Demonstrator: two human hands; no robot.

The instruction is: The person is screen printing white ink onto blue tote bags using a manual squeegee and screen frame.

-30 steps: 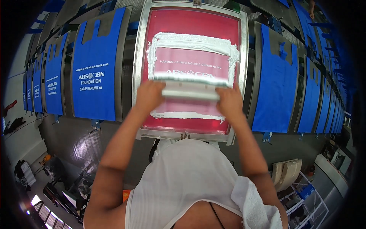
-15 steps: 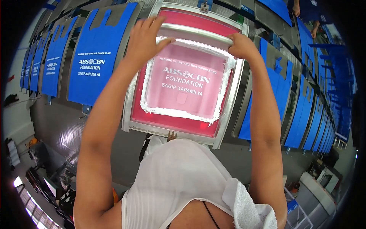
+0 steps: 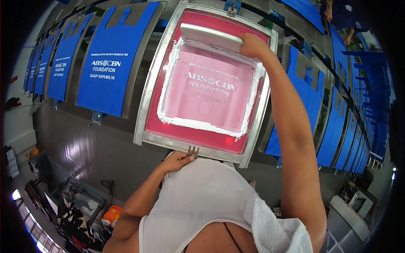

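A screen-printing frame point(image 3: 140, 122) with red mesh point(image 3: 157, 126) lies before me, with thick white ink point(image 3: 198, 128) bordering a pale pink, stencilled window point(image 3: 190, 105). Across the far part of the mesh is a long pale squeegee point(image 3: 209, 37), and my right hand point(image 3: 253, 45) is closed on its right end. My left hand point(image 3: 177, 161) is down at the frame's near edge, fingers closed on a small metal bracket point(image 3: 193, 151); part of what it grips is hidden.
Platens with blue bags run in rows left point(image 3: 101, 84) and right point(image 3: 295, 97), the left ones bearing white prints. At top right a co-worker's hand point(image 3: 328, 13) is beside a blue bag point(image 3: 306, 12). Assorted gear and an orange item point(image 3: 112, 215) are low on the left.
The squeegee has travelled from mid-screen to the far end. My left hand has let go of it and moved down to the bracket at the near edge; my right hand still holds it.
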